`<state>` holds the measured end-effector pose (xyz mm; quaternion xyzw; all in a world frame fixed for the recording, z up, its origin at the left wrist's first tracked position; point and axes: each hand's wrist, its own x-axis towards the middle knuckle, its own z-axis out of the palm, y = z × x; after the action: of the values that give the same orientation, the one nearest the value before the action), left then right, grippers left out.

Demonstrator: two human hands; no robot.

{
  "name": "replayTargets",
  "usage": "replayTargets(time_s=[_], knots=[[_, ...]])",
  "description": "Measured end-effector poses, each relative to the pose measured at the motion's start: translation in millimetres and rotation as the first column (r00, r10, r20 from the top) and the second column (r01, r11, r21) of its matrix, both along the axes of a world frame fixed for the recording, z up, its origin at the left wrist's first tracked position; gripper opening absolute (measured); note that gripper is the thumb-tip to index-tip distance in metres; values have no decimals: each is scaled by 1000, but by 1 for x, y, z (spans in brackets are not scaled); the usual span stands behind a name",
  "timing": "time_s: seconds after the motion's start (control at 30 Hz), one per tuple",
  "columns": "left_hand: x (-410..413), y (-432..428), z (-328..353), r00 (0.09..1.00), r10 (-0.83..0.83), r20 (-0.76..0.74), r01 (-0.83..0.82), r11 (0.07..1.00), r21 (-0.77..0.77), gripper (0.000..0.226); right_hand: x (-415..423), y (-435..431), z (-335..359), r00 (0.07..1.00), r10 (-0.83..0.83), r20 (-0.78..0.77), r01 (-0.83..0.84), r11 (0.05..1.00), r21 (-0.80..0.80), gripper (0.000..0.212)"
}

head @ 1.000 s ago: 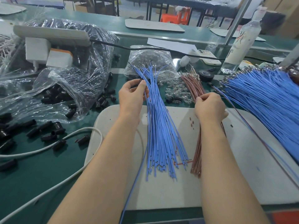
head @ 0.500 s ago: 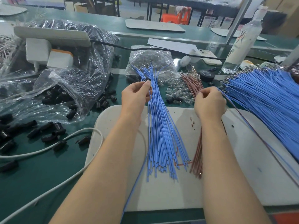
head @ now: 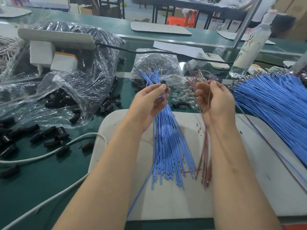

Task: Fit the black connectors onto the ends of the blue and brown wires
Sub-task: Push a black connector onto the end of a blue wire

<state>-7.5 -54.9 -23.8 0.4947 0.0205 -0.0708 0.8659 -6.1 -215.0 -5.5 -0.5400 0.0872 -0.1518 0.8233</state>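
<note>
My left hand (head: 150, 103) is raised over the white board (head: 259, 193) and pinches a small black connector (head: 163, 83) between thumb and fingertips, with a blue wire running down from it. Beneath that hand a fan of blue wires (head: 167, 146) lies on the board. My right hand (head: 216, 102) is lifted beside it and pinches a thin brown wire (head: 209, 97) at its top end. The brown wire bundle (head: 206, 163) lies under my right wrist. Loose black connectors (head: 49, 138) are scattered on the green table at the left.
A large clear bag of black connectors (head: 79, 80) sits at the left, with a white power strip (head: 56, 39) on it. A small bag of terminals (head: 157, 63) lies ahead. A big blue wire pile (head: 279, 103), a bottle (head: 249, 45), a phone (head: 216, 61) and a white cable (head: 49, 153) surround the board.
Both hands rose off the bundles and turned inward. The left now shows a black connector at its fingertips; the right has lifted one brown wire out of its bundle.
</note>
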Motion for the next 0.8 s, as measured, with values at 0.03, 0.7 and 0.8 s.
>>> replayTargets(time_s=[0.03,0.7,0.8], knots=[[-1,0,0,997,-72,19,72,997,9,5,-2,0,2,998,62,23,-65,991,120,19],[-13,-8,-2,816,-573,76,564,818,109,15,-4,-4,2,981,-191,37,162,909,385,15],[-12,-7,-1,868,-480,125,465,876,131,5,-1,-3,2,994,-104,32,88,941,326,11]])
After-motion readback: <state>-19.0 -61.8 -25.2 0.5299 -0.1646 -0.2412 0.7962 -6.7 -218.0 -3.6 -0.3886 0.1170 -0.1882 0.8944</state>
